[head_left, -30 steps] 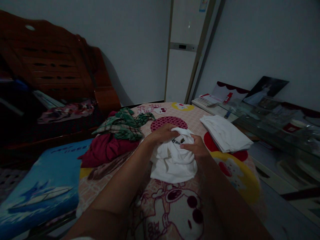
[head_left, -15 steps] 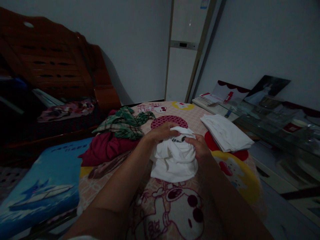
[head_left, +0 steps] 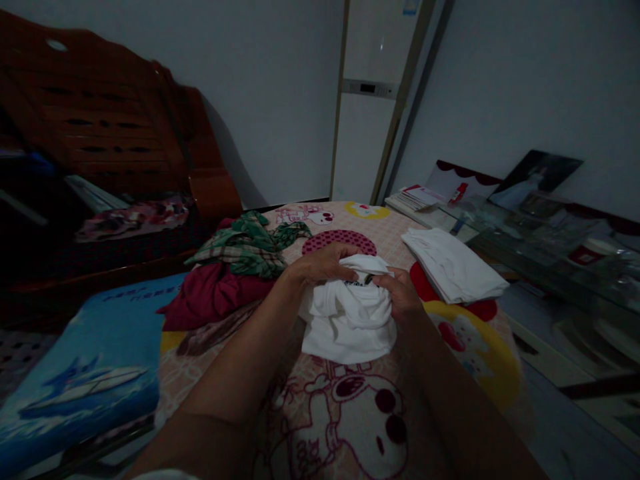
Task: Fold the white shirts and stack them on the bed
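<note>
Garment (head_left: 350, 330), white and bunched, rests near the middle of the patterned surface (head_left: 393, 230), a dark print showing near its top edge. The left hand (head_left: 324, 263) grips that edge at the left; the right hand (head_left: 403, 292) pinches it at the right, thumb beside the print. Loose folds sag below both hands, so a slack pinch could let the edge drop, and uneven pulling could set creases. Green cloth (head_left: 245, 247) and maroon cloth (head_left: 215, 297) lie heaped to the left, where a wide sweep could drag them. A white stack (head_left: 455, 263) sits near the surface's right side; a knock could topple it. Beyond, a cup (head_left: 590, 252) stands among clutter, its contents impossible to tell.
</note>
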The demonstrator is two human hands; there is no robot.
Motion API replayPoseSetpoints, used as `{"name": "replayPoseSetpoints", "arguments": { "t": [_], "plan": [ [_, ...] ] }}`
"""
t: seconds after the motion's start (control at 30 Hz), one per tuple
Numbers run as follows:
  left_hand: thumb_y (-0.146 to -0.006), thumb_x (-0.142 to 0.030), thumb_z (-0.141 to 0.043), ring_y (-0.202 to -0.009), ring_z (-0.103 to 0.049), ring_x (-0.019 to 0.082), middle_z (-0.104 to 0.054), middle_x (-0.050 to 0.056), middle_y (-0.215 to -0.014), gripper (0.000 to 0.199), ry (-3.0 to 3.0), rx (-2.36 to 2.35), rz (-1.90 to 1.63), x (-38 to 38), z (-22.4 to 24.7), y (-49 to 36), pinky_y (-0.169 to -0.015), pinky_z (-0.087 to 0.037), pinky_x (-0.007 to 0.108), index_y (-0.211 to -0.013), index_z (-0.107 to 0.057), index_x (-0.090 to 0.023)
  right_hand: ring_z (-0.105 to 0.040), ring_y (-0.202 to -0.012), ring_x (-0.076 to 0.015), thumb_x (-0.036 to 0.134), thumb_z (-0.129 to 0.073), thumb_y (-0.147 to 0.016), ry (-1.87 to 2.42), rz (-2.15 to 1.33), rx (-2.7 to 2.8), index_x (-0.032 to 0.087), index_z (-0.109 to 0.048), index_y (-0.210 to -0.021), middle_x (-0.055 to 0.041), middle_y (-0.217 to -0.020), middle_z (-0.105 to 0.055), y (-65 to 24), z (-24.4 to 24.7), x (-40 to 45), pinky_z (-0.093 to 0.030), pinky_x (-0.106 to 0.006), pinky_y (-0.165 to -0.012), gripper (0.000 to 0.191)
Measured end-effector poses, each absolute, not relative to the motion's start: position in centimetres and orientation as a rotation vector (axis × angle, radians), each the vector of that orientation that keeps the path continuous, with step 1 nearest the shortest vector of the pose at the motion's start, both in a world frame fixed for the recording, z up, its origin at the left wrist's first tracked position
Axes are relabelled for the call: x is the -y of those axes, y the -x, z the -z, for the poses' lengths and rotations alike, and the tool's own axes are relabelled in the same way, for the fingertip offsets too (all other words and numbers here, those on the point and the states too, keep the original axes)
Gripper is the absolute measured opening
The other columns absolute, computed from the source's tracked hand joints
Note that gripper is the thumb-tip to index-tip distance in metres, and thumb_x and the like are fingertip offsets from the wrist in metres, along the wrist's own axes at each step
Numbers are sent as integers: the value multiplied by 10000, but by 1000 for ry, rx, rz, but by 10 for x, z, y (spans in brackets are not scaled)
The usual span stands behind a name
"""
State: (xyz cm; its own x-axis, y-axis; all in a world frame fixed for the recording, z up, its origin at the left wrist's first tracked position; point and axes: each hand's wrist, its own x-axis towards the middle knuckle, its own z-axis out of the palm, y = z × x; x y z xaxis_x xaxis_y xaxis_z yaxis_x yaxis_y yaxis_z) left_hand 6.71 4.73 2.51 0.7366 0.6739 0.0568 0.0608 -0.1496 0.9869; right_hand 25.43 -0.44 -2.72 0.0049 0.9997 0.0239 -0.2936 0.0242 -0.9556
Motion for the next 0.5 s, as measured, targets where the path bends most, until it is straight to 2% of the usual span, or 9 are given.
{"name": "replayPoseSetpoints", "arguments": {
  "t": [0.17, 0.3, 0.5],
  "plan": [
    [-623, -176, -746, -676, -595, 110, -667, 12, -808, 276, -1655, -554, -598, -48, -23, -66, -619, -458, 210, -885, -676, -129, -583, -517, -154, 222, -692, -506, 967, -1330, 981, 163, -721, -703, 5, -597, -685, -254, 25, 6, -444, -262, -527, 208],
    [-607, -163, -746, -738, -616, 135, -685, 22, -871, 341, -1738, -586, -571, -48, -24, -65, -665, -475, 228, -942, -682, -142, -578, -518, -153, 204, -688, -509, 938, -1349, 971, 164, -727, -706, 3, -620, -694, -254, 23, 7, -440, -265, -528, 205],
    [-641, -165, -719, -741, -597, 129, -668, 16, -873, 320, -1790, -601, -549, -48, -26, -64, -660, -468, 215, -955, -665, -144, -568, -510, -155, 213, -672, -528, 933, -1329, 995, 172, -723, -710, -1, -609, -685, -254, 23, 7, -438, -270, -522, 194]
  ]
}}
